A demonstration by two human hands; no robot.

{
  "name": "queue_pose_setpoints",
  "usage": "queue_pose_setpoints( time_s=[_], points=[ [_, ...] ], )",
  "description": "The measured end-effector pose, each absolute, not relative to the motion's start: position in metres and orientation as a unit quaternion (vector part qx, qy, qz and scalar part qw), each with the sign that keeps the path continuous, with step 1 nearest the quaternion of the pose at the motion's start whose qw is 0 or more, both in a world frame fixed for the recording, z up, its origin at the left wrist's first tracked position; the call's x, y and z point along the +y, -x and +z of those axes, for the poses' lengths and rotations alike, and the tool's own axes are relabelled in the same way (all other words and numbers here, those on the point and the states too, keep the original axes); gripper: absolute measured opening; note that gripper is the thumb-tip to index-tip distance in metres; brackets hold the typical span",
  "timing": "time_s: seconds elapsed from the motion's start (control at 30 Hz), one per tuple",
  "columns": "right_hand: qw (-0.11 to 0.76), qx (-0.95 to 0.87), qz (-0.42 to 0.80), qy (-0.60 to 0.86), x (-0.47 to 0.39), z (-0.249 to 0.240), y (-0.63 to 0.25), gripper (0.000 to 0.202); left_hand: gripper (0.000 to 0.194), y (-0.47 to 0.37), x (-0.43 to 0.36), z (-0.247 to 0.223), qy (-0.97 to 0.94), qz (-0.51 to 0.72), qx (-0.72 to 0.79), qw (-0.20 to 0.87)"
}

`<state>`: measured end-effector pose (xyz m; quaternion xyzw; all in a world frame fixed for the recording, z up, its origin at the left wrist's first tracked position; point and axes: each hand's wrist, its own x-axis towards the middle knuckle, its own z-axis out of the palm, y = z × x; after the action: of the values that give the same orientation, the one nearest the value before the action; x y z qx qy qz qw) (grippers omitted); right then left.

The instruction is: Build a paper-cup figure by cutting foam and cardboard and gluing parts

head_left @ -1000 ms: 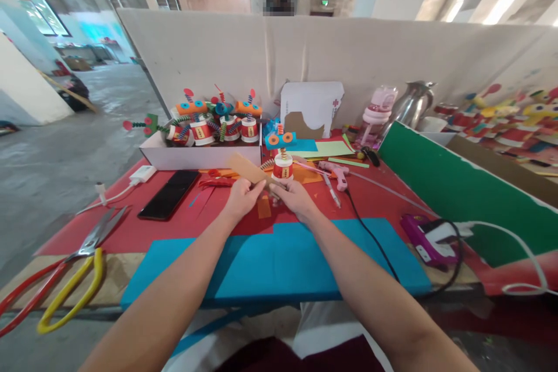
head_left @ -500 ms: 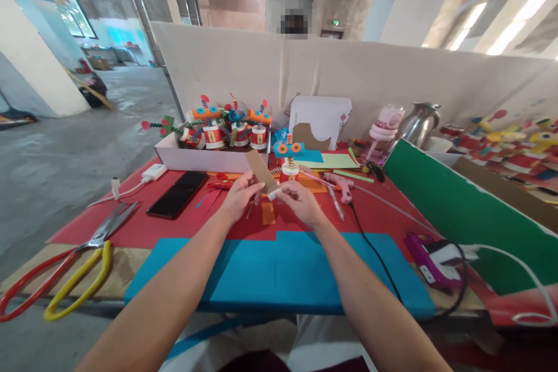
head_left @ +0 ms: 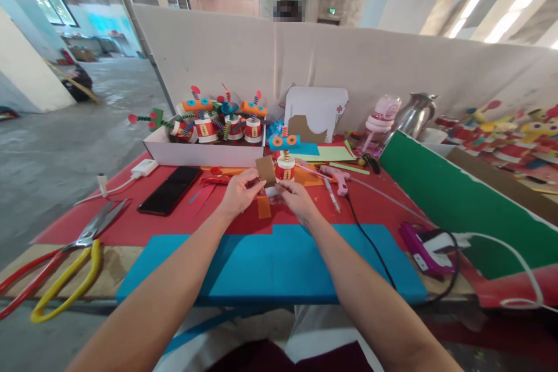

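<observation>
A brown cardboard strip is held up over the table, pinched between the fingers of my left hand. At its lower end, my right hand grips a small white piece; whether this is part of the strip, I cannot tell. Just behind my hands stands a red and white paper-cup figure with a blue roll head, orange round eyes and a coiled neck. A small orange paper piece lies below the strip on the red sheet.
Large scissors and a black phone lie left. Similar cup figures fill a white box behind. To the right are a pink glue gun with a cord, a purple power socket and a green board.
The cardboard strip has turned, looking shorter and more upright. Both hands stay close together on it. The whole view has shifted slightly, with the table things appearing farther left and higher.
</observation>
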<state>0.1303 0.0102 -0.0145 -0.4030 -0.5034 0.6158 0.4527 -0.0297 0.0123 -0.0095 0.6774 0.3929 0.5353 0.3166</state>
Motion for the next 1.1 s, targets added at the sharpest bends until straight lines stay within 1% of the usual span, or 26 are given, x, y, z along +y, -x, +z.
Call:
queue_pose_setpoints(
  time_s=[0.17,0.27,0.37,0.47,0.57,0.63,0.87,1.0,1.1],
  points=[
    [0.460,-0.497,0.607,0.416,0.011,-0.018,-0.130,0.023,0.017,0.028,0.013,-0.012,-0.696,0.528,0.383,0.300],
    [0.466,-0.498,0.599,0.420,0.011,-0.018,-0.130,0.026,0.017,0.027,0.013,-0.012,-0.698,0.520,0.378,0.316],
    [0.461,-0.491,0.603,0.428,0.010,-0.015,-0.130,0.023,0.017,0.027,0.013,-0.011,-0.684,0.509,0.373,0.365],
    [0.452,-0.489,0.605,0.436,0.008,-0.011,-0.130,0.019,0.019,0.027,0.012,-0.012,-0.637,0.507,0.378,0.440],
    [0.453,-0.513,0.574,0.450,0.006,-0.008,-0.130,0.022,0.023,0.028,0.013,-0.014,-0.587,0.508,0.378,0.504],
    [0.454,-0.529,0.548,0.463,0.004,-0.007,-0.130,0.023,0.024,0.028,0.014,-0.015,-0.570,0.507,0.379,0.524],
    [0.456,-0.533,0.520,0.487,0.005,-0.011,-0.129,0.019,0.022,0.027,0.013,-0.015,-0.556,0.510,0.383,0.533],
    [0.467,-0.512,0.560,0.454,0.010,-0.015,-0.127,0.013,0.026,0.025,0.011,-0.013,-0.528,0.542,0.378,0.533],
    [0.471,-0.513,0.576,0.428,0.010,-0.016,-0.126,0.016,0.030,0.025,0.012,-0.010,-0.516,0.556,0.378,0.531]
  ],
)
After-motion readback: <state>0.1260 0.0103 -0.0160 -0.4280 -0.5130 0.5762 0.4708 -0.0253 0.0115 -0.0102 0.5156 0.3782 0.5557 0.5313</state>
